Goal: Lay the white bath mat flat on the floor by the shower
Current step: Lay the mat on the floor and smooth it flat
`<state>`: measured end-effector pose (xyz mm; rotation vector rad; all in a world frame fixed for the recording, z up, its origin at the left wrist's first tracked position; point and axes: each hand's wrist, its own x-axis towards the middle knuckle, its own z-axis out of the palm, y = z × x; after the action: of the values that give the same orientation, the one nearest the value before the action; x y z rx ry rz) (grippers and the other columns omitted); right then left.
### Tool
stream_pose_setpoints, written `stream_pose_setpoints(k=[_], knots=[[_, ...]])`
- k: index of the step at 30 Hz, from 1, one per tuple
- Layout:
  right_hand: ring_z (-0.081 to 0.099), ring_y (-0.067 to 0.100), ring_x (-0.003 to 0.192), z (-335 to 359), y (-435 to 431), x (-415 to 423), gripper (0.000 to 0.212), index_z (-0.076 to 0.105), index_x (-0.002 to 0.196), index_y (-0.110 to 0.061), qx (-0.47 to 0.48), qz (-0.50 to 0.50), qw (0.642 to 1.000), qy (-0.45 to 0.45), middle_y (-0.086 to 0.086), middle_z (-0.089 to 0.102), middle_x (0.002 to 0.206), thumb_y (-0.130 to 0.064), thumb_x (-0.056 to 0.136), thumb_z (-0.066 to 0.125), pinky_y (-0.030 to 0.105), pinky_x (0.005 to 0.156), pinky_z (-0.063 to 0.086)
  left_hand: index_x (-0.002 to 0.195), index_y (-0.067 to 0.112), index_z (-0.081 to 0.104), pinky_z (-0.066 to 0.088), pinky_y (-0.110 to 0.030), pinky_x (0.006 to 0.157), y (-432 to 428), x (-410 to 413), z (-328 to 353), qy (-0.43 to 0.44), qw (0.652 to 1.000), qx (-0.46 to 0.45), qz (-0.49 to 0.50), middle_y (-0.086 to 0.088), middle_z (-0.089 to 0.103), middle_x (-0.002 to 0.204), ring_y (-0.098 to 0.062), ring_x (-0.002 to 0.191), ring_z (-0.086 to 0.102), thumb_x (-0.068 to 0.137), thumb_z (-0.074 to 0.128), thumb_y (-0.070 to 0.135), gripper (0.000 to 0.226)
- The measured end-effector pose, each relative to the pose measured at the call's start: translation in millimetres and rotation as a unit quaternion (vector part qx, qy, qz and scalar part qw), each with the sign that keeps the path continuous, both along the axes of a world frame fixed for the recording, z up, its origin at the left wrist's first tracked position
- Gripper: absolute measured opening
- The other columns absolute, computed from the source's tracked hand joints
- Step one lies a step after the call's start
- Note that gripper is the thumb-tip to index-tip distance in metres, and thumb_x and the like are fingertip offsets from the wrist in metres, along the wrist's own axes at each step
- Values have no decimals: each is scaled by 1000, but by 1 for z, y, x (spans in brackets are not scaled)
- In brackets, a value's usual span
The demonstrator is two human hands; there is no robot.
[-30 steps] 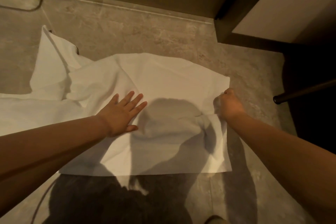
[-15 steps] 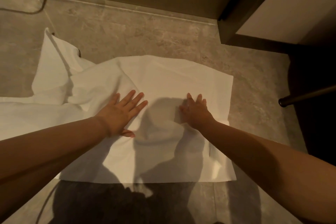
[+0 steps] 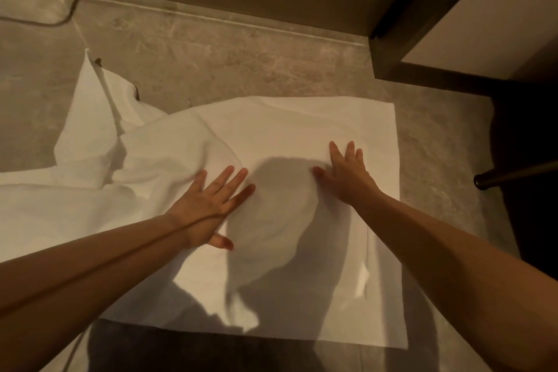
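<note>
— Where's the white bath mat [image 3: 302, 130] now?

— Down on the stone-look floor [image 3: 229, 48], spread in front of the dark threshold strip [image 3: 211, 13] at the far wall. Its right half lies smooth; the right edge runs straight, with bare floor between it and the dark frame [image 3: 401, 48] on that side.

— And the hands?

— Both flat on it. The left hand [image 3: 211, 205] presses palm down near the middle, fingers [image 3: 225, 177] spread open, gripping nothing. The right hand [image 3: 347, 175] lies just beside it, nearer the right edge, also open and flat on the cloth.

— Any edges out of place?

— The left part is bunched: a raised fold [image 3: 169, 145] runs up from the left hand, and beyond it more white cloth [image 3: 90, 118] stands up in a peak. I can't tell whether that is the same mat or another piece. The near edge lies straight, though shadow covers part of it.

— What's in the way?

— A dark rod end [image 3: 483, 183] pokes in from the right, well clear of the mat. A cable [image 3: 63, 19] curves on the floor at the far left corner. The far side has open floor up to the threshold.
</note>
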<state>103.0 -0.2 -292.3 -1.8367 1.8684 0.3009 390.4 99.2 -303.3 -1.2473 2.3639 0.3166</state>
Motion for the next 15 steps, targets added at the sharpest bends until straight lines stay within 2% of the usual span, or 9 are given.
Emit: stream_pose_setpoints(k=[9, 15], knots=[[-15, 30, 143, -2, -22, -21, 81, -2, 148, -30, 0, 13, 1000, 20, 8, -16, 157, -63, 87, 40, 58, 113, 10, 142, 29, -24, 1, -57, 109, 0, -27, 0, 47, 997, 24, 53, -9, -30, 152, -32, 139, -25, 73, 45, 76, 109], [-16, 29, 143, -4, -31, -32, 84, -5, 147, -31, 6, 20, 999, 31, 7, -18, 157, -62, 87, 43, 57, 113, 9, 137, 27, -32, -1, -58, 109, -4, -43, -6, 43, 997, 28, 57, -8, -34, 150, -31, 137, -31, 74, 41, 77, 108]])
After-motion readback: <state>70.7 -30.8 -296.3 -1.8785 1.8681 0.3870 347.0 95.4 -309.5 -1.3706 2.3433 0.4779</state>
